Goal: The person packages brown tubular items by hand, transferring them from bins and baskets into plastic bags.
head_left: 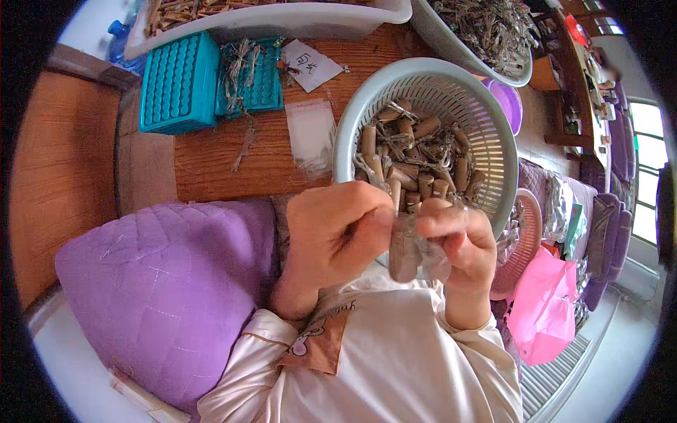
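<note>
My left hand [337,233] and my right hand [458,243] meet in front of my chest. Between them they pinch a small clear plastic bag [412,254] with brown cylindrical pieces inside it. Both hands grip the top of the bag, fingers closed. Just beyond them stands a pale green slotted basket [493,141] filled with several brown cylinder pieces [423,185] mixed with grey stringy dried material.
Empty clear bags [310,134] and a white paper note [310,63] lie on the wooden table [211,162]. Teal trays [180,83] stand at the left, a white tub [303,25] and another basket of dried material [486,28] behind. A purple cushion [169,282] lies at my left, a pink bag [543,303] at my right.
</note>
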A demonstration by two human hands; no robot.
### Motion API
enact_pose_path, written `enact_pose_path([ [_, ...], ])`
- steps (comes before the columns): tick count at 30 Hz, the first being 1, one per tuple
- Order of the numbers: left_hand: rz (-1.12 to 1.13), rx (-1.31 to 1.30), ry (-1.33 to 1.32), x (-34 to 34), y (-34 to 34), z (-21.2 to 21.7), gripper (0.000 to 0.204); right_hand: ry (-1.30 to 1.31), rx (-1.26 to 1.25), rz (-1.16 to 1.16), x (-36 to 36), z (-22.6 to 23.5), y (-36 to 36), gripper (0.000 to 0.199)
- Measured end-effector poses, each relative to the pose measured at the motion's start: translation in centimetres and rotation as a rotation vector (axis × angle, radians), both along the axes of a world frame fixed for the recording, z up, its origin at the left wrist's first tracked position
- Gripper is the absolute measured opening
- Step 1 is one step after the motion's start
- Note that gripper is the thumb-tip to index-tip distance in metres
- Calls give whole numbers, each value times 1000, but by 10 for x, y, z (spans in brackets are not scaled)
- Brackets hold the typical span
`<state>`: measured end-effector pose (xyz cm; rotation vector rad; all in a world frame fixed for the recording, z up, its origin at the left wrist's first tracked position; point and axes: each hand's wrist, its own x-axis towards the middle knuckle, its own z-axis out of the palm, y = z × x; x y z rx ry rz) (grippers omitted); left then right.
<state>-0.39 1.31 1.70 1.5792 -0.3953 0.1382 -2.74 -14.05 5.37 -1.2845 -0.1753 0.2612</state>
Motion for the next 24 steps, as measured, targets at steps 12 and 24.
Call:
enact_pose_path([
  [12,165,286,-559,1,-9,-17,14,-118,-145,-307,-1,-19,-12,38],
  [24,536,489,101,53,34,-91,21,277,-1889,-376,-56,-10,-207,20],
])
